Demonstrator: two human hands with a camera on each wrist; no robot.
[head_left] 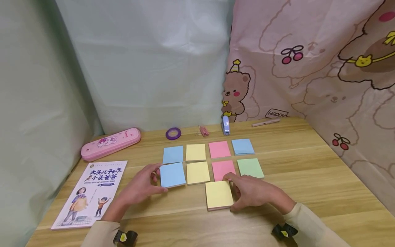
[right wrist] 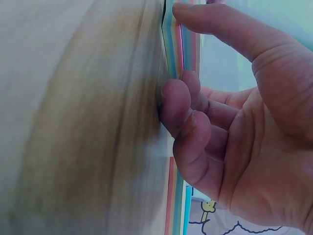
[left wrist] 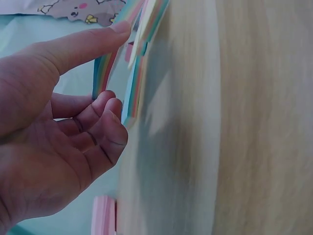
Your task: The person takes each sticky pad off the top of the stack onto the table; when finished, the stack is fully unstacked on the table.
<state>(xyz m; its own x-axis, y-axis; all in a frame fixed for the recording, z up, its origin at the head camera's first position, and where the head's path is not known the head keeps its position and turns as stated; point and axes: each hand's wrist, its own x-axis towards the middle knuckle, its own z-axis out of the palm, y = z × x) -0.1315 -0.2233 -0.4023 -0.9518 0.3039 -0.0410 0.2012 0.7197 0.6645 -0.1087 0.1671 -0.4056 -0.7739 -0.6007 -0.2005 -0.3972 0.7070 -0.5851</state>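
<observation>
My left hand [head_left: 139, 184] pinches a blue-topped sticky note pad [head_left: 172, 175] by its left side, between thumb and fingers. In the left wrist view this pad's striped edge [left wrist: 103, 73] stands apart from the tabletop. My right hand [head_left: 253, 190] holds a yellow-topped sticky note pad [head_left: 219, 195] from its right side, in front of the other pads. The right wrist view shows its multicoloured edge [right wrist: 175, 46] between thumb and fingers, close to the wood. Behind the hands lie a yellow pad [head_left: 198, 173], a pink pad [head_left: 223, 169] and a green pad [head_left: 250, 168].
A back row holds blue [head_left: 172, 154], yellow [head_left: 195, 152], pink [head_left: 219, 149] and blue [head_left: 243, 146] pads. Beyond lie purple tape [head_left: 173, 133], a binder clip [head_left: 203, 130], a stapler [head_left: 226, 125] and a pen [head_left: 266, 122]. A pencil case [head_left: 111, 144] and book [head_left: 91, 195] are left.
</observation>
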